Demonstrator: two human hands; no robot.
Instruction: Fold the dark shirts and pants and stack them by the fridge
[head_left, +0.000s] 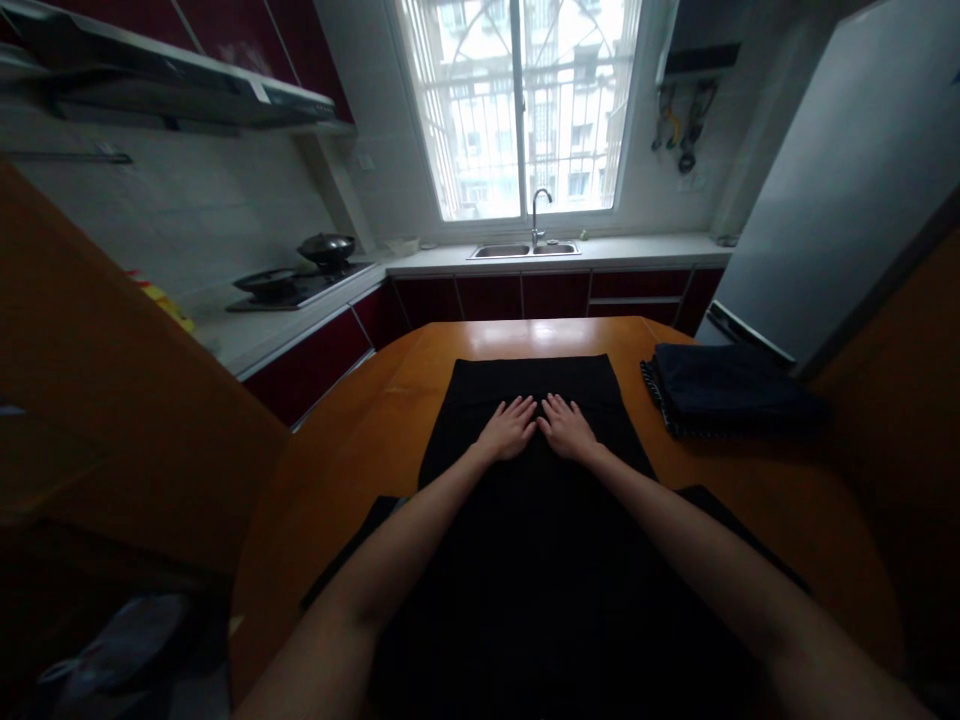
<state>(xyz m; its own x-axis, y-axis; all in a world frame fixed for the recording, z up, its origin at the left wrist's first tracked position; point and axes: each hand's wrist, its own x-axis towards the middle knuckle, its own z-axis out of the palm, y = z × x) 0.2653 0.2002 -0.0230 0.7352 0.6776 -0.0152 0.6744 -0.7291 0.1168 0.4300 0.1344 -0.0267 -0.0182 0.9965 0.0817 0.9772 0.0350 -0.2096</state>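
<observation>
A black garment (540, 540) lies spread flat on the wooden table (352, 410), its straight edge toward the window. Parts like short sleeves stick out at both sides nearer me, so it looks like a T-shirt; its near end is lost in the dark. My left hand (509, 428) rests palm down on the upper middle of the cloth, fingers stretched out. Beside it, my right hand (567, 428) lies flat in the same way, its fingers pointing away from me. The two hands almost touch at the thumbs. Neither one grips anything.
Folded dark blue cloth (727, 385) is stacked at the table's right. Beyond the table are a counter with a sink (517, 251), a stove (307, 288) with a wok (326, 248) and a pan, and a fridge (840, 180) at right. Wooden panels flank both sides.
</observation>
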